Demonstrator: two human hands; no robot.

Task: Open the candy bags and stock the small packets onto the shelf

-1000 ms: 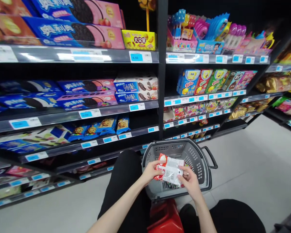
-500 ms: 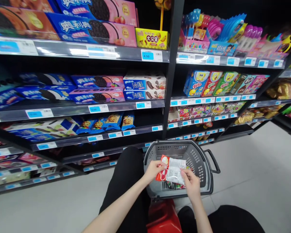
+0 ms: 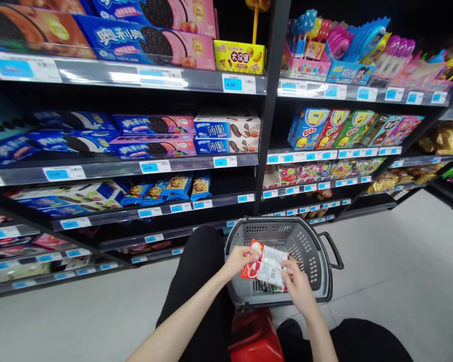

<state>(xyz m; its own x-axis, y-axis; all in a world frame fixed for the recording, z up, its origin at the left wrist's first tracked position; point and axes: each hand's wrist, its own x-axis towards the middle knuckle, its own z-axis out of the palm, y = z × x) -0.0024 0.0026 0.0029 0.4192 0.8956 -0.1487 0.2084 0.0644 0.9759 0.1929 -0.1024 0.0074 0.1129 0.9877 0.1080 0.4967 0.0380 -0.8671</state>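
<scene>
My left hand (image 3: 245, 259) pinches the upper left edge of a red and silver-white snack packet (image 3: 271, 269). At its right edge, my right hand (image 3: 296, 279) is closed with thumb and fingers on the silvery side. A barcode and small print show on that pale part, while the left part is red with a picture. I cannot tell whether this is one packet or two overlapping. Both hands are over a grey shopping basket (image 3: 245, 296). Beneath the packet, other colourful packaging (image 3: 266, 286) in the basket is mostly hidden.
Store shelves (image 3: 154, 168) stand in front, with blue-and-pink cookie boxes (image 3: 154, 42), blue cookie bags (image 3: 179, 186) and cartoon snack boxes (image 3: 311, 128). The basket's handle (image 3: 334, 251) sticks out to the right. A red object (image 3: 254, 339) is below the basket, between my legs.
The packet has tilted, its right side dropping, and a barcode now shows on the silvery part. My right hand has shifted slightly down. The camera view has moved a little.
</scene>
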